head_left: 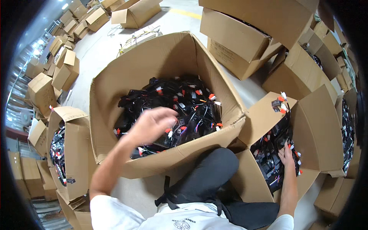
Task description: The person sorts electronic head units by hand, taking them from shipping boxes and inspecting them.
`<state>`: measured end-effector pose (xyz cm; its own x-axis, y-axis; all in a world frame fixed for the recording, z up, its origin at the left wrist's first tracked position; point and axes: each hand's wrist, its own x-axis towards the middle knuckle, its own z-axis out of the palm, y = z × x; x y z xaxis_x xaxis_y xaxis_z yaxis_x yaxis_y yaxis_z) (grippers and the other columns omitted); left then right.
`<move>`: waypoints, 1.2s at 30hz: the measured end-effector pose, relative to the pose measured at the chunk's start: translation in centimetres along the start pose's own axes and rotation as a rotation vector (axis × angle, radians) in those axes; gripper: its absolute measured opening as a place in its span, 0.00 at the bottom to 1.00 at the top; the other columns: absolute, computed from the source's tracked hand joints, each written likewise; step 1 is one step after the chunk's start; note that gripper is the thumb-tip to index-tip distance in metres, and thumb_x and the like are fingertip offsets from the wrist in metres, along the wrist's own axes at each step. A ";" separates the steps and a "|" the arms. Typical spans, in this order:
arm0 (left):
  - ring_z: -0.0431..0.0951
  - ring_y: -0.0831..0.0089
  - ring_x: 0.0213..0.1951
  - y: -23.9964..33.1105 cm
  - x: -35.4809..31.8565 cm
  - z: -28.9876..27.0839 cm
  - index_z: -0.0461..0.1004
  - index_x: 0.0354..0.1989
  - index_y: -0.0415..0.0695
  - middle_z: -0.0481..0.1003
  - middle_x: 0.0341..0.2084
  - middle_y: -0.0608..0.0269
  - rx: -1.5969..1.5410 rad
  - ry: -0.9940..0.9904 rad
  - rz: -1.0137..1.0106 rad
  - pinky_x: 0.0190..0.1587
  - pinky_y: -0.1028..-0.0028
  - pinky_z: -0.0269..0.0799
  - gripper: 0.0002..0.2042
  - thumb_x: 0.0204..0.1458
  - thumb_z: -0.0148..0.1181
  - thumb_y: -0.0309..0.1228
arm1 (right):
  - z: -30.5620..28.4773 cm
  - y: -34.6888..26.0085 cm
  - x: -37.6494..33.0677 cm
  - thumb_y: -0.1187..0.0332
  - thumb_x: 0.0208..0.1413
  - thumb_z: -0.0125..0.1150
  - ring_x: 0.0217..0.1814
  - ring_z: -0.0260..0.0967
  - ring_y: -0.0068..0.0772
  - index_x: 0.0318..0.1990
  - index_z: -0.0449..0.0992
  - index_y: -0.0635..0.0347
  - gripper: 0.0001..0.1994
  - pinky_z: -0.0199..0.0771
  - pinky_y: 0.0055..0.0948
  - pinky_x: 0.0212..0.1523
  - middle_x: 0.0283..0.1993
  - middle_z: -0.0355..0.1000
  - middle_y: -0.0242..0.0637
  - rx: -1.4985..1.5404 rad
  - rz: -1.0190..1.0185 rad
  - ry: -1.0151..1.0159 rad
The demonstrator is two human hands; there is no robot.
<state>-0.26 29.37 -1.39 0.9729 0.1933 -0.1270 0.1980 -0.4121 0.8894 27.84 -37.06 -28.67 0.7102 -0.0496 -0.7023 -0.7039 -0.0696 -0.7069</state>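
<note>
My left hand (153, 123) hovers over the large open cardboard box (153, 57) in front of me, slightly blurred. Its fingers curve away from the thumb, and nothing shows between them. Below it lies a heap of black wire harnesses (184, 111) with white and red connectors, partly in shiny wrapping. To the right, my right hand (285, 154) reaches into a smaller open box (306, 126). Its fingers stretch out over similar black harnesses (270, 157), touching them, with no firm grip visible. One bundle (281, 104) with red and white plugs rests on that box's flap.
Another box of harnesses (63, 153) stands at my left, and one more (347, 134) at the far right. A tall closed-in carton (234, 42) is beyond the large box. Many cartons (42, 90) line the left side. My bent knee (222, 165) sits between the two nearest boxes.
</note>
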 end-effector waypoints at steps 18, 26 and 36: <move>0.74 0.58 0.54 -33.4 9.3 -15.2 0.67 0.60 0.39 0.77 0.48 0.52 1.530 0.190 -0.523 0.58 0.60 0.66 0.28 0.48 0.62 0.29 | -5.0 5.6 -21.4 0.60 0.67 0.53 0.25 0.63 0.20 0.34 0.67 0.53 0.11 0.64 0.19 0.22 0.26 0.64 0.27 -0.251 0.030 0.202; 0.81 0.52 0.44 -23.9 7.2 -17.2 0.73 0.51 0.38 0.80 0.40 0.44 0.842 0.451 -0.371 0.48 0.58 0.75 0.23 0.44 0.66 0.32 | -5.5 6.4 -25.5 0.62 0.67 0.53 0.25 0.61 0.17 0.33 0.70 0.58 0.12 0.61 0.18 0.23 0.27 0.66 0.28 -0.312 -0.009 0.226; 0.76 0.67 0.51 -2.7 0.1 -14.6 0.68 0.55 0.35 0.75 0.49 0.56 -0.791 0.457 0.219 0.56 0.65 0.72 0.21 0.56 0.62 0.31 | 24.4 -9.8 -31.2 0.72 0.60 0.58 0.53 0.76 0.31 0.55 0.73 0.72 0.17 0.74 0.29 0.56 0.50 0.78 0.44 -0.496 -0.758 -0.198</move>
<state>-2.43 43.47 2.64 0.8046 0.5827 0.1144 -0.2860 0.2115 0.9346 12.27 -10.52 -1.85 0.9310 0.3510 -0.1006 0.0667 -0.4344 -0.8982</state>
